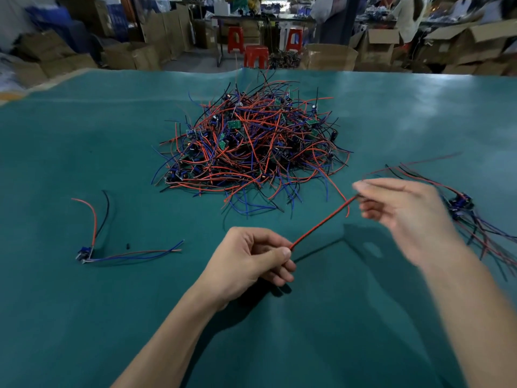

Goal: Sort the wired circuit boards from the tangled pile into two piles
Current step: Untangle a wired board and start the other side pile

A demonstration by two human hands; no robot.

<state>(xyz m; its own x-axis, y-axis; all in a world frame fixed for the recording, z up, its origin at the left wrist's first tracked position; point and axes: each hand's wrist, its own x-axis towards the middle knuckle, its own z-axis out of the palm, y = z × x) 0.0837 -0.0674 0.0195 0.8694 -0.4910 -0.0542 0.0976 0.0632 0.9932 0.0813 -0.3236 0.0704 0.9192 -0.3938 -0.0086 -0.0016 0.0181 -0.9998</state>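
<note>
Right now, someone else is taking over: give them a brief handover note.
Left hand pinches one end of a red-and-black wire pair; right hand, blurred, pinches the other end. Tangled pile sits mid-table, mostly unsorted. One board lies on the left; a few boards lie on the right beyond the right hand. Left to do: place this piece, then sort the rest.
</note>
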